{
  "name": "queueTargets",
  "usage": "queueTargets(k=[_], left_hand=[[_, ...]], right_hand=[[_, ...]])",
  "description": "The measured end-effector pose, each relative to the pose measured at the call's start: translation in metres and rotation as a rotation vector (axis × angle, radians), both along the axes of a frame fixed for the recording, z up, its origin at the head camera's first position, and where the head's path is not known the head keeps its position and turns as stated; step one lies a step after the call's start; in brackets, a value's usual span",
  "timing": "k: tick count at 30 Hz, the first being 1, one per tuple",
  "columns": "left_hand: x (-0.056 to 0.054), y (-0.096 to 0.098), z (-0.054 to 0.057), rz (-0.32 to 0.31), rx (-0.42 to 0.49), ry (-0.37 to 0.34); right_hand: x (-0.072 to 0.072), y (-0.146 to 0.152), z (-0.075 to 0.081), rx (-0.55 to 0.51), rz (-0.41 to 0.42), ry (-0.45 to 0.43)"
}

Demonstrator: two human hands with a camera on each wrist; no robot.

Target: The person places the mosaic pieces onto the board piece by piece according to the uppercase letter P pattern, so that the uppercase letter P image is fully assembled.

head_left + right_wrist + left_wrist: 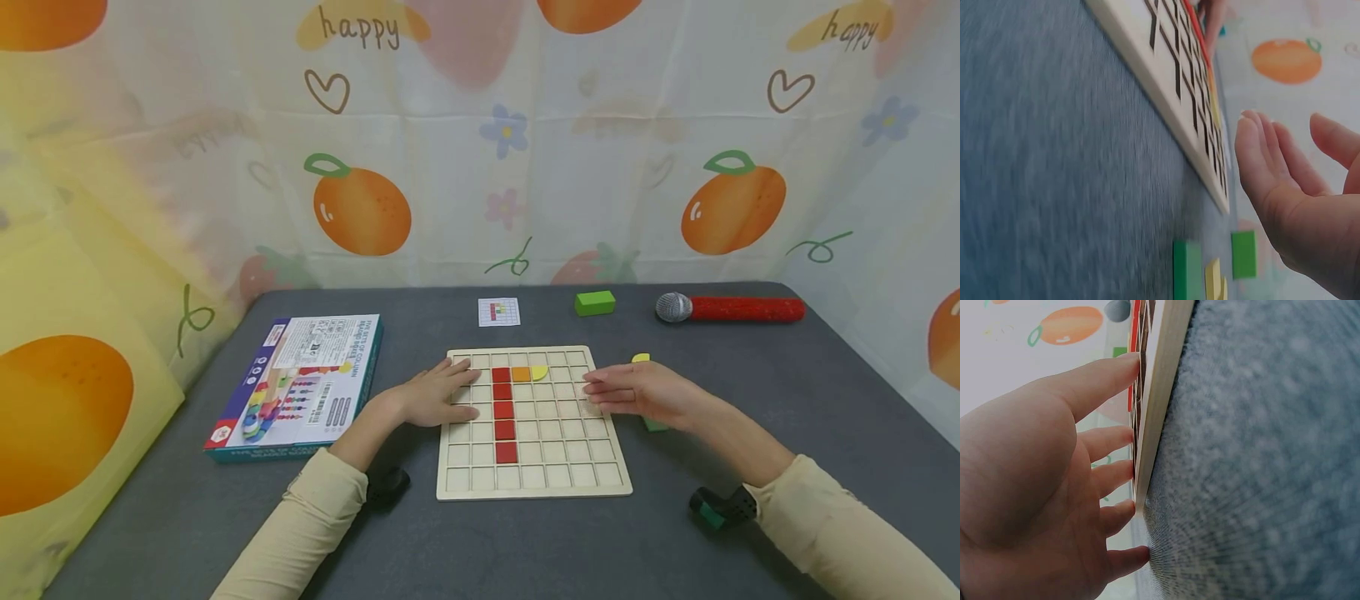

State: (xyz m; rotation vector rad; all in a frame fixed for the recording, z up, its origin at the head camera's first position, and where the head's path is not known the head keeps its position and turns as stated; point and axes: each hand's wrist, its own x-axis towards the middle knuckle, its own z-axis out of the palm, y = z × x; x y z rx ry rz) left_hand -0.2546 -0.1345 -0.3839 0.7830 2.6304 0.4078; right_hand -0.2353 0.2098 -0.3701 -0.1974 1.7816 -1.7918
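A pale wooden grid board [534, 492] lies in the middle of the table. On it stand several red square tiles [505, 409] in one column, an orange square tile [521, 374] beside the top ones, and a yellow rounded tile [538, 372]. My left hand [431, 396] rests on the board's left edge with spread fingers, holding nothing. Over the right edge hovers my right hand [648, 392], its fingers extended and nothing between them; the right wrist view shows it apart from the board. A green block [1187, 270] and yellow pieces [1212, 279] lie near that hand, partly hidden in the head view.
A printed puzzle box [315, 375] lies at the left. Along the back are a small pattern card [498, 312], a bright green block [595, 302] and a red microphone [742, 309]. A patterned curtain [450, 125] hangs behind the table.
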Motion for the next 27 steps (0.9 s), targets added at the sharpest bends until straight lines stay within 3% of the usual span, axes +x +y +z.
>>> queueTargets(k=[17,27], left_hand=[[0.001,0.001,0.001,0.008,0.002,-0.005],[0.001,0.001,0.001,0.018,0.015,-0.020]], right_hand=[[-0.010,0.045,-0.009,0.186,-0.042,0.097],[-0.003,0.054,-0.008,0.312,-0.035,0.160]])
